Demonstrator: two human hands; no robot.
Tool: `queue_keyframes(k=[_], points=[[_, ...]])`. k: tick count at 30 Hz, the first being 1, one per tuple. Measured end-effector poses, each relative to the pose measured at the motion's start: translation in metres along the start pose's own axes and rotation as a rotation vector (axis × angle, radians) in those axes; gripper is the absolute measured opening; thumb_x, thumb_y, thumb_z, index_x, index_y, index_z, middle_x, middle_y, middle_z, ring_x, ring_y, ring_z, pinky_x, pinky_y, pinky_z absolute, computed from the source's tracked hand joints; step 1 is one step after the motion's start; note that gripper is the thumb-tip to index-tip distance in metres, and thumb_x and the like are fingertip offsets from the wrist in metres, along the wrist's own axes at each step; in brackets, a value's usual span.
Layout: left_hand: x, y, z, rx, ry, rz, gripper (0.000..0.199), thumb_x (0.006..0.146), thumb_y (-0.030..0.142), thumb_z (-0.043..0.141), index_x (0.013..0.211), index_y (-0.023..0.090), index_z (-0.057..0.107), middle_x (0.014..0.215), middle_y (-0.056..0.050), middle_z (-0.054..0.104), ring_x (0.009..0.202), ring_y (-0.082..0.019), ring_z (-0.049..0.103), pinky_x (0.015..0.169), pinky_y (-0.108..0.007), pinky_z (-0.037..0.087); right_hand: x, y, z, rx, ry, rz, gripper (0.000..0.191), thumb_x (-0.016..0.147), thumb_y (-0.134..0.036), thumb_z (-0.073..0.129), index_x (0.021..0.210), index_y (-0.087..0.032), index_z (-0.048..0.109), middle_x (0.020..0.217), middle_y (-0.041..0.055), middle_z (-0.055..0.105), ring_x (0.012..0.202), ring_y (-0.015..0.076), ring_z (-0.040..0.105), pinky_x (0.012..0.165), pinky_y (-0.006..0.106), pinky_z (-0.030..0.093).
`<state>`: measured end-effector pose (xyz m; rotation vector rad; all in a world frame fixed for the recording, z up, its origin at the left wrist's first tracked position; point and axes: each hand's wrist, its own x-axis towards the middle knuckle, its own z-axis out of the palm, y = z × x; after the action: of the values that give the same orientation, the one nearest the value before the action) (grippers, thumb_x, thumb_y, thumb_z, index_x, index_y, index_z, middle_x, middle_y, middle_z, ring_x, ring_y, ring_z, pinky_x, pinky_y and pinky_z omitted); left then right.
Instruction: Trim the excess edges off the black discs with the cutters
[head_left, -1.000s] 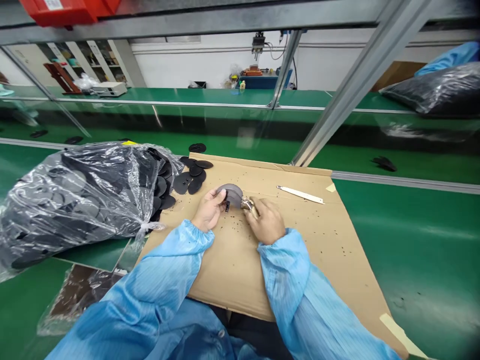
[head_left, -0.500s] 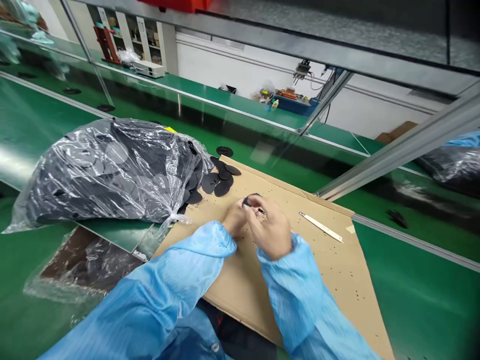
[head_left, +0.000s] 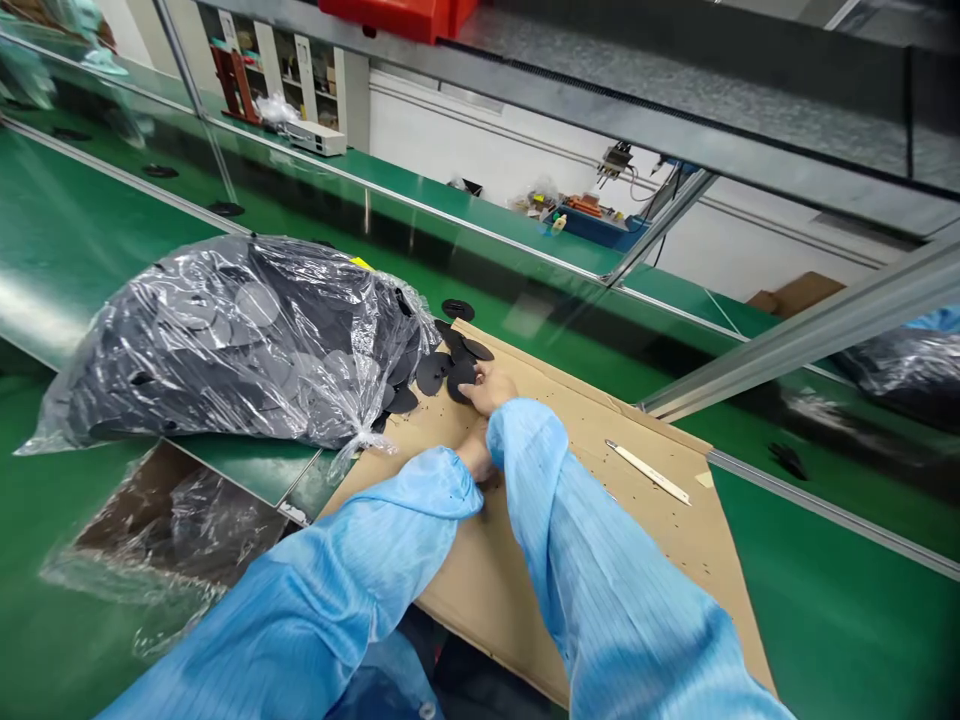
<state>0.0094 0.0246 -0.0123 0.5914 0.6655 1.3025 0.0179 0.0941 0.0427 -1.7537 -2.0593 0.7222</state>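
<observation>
My right hand (head_left: 492,388) reaches across to the small pile at the cardboard's far left corner. Its thumb and fingers are closed at the edge of a flat black disc (head_left: 460,381). Just below, my left hand (head_left: 476,452) stays low over the cardboard sheet (head_left: 480,570). The right cuff covers much of it, so its fingers and anything in them are hidden. More black discs (head_left: 430,373) lie overlapping beside the one I touch.
A clear plastic bag (head_left: 225,350) full of black discs stands at the left. On the cardboard's right side lies a white flat-handled tool (head_left: 648,472), among tiny dark scraps. A metal post (head_left: 795,330) rises at the right, and a shelf (head_left: 675,90) hangs overhead.
My right hand has left the small dark piece both hands were on and moved left and away to the disc pile. My left hand has barely moved. The view has shifted slightly.
</observation>
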Motion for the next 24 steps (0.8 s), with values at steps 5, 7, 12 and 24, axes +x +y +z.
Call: queue_keyframes(k=[5,7,12,24], points=[[-0.008,0.01,0.008,0.062,0.017,-0.077,0.029,0.064,0.023,0.078,0.086,0.012,0.063,0.066,-0.006,0.063,0.058,-0.015,0.057,0.057,-0.028,0.045,-0.047,0.029,-0.036,0.559,0.254,-0.154,0.038,0.08,-0.046,0.059,0.097,-0.014,0.066,0.071,0.0018,0.063,0.059,0.0126,0.055,0.055,0.025,0.046],[-0.012,0.016,0.01,0.05,0.004,-0.12,0.028,0.07,0.025,0.074,0.093,0.014,0.062,0.073,-0.006,0.065,0.062,-0.015,0.061,0.058,-0.027,0.047,-0.071,0.049,-0.052,0.716,0.38,-0.153,0.044,0.079,-0.053,0.059,0.098,-0.014,0.065,0.074,0.003,0.064,0.057,0.0122,0.055,0.053,0.025,0.047],[-0.018,0.019,0.014,0.056,0.012,-0.157,0.03,0.076,0.027,0.07,0.101,0.015,0.061,0.078,-0.007,0.067,0.069,-0.017,0.064,0.061,-0.028,0.052,-0.115,0.103,-0.053,0.815,0.591,-0.029,0.047,0.074,-0.055,0.065,0.095,-0.013,0.061,0.067,0.0011,0.062,0.045,0.0093,0.049,0.043,0.023,0.043],[-0.033,0.012,0.025,0.231,-0.061,-0.11,0.047,0.064,0.027,0.081,0.106,0.015,0.064,0.097,-0.008,0.069,0.08,-0.018,0.066,0.073,-0.033,0.056,-0.128,0.13,-0.033,0.644,0.425,-0.061,0.04,0.081,-0.047,0.06,0.104,-0.015,0.066,0.067,0.0012,0.064,0.047,0.0114,0.056,0.05,0.024,0.049]])
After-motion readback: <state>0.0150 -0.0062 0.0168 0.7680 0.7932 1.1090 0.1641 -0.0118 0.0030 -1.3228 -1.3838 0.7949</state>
